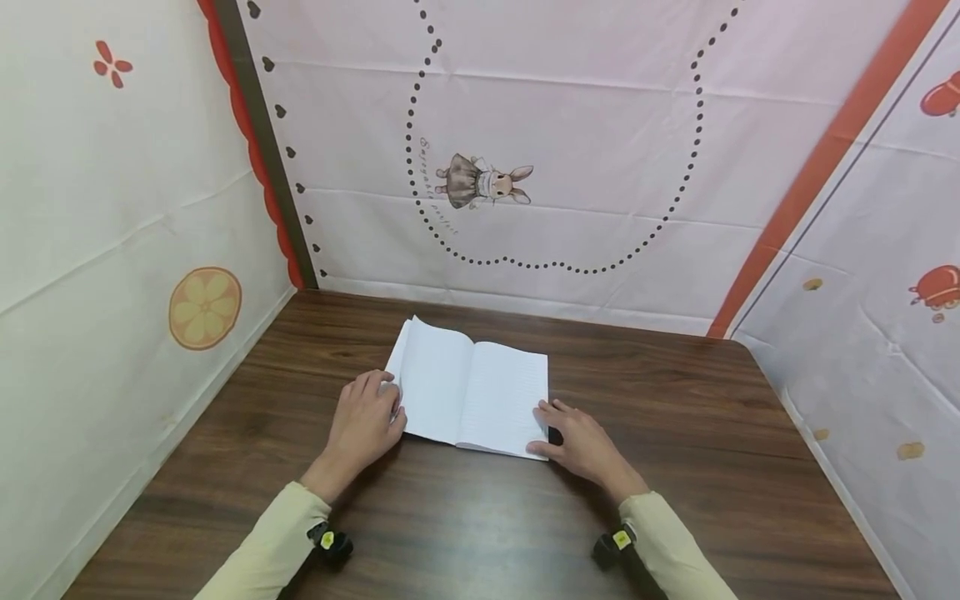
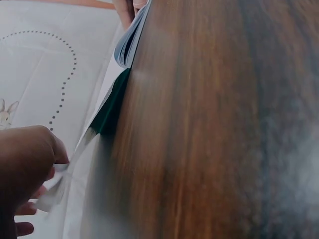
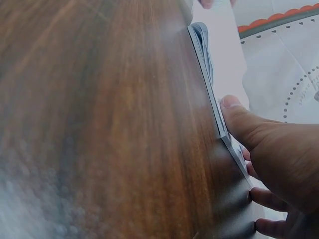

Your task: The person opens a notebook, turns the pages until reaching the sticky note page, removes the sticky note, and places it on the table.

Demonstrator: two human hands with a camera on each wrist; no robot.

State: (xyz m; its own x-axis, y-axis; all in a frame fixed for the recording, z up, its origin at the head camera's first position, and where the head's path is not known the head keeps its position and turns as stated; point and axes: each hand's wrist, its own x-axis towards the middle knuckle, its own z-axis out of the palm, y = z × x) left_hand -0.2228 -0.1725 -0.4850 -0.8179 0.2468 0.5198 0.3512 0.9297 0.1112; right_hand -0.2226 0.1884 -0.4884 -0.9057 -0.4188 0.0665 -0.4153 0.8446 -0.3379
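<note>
An open notebook (image 1: 504,400) lies on the brown table, with pale lined pages on its right side and a left page (image 1: 435,379) that bows up a little. At its left edge my left hand (image 1: 363,421) pinches a white leaf between thumb and curled fingers. Dark green (image 2: 110,107) shows under the pages in the left wrist view. My right hand (image 1: 581,442) rests at the lower right corner, its thumb (image 3: 233,107) lying on the page edge and its other fingers spread along the side. Part of the left fingertips is hidden behind the leaf.
The wood-grain table (image 1: 480,517) runs up to a white printed cloth (image 1: 570,167) at the back, with cloth walls left and right. Each wrist wears a strap with a small dark camera (image 1: 337,550). Pale yellow sleeves (image 1: 266,542) cover the forearms.
</note>
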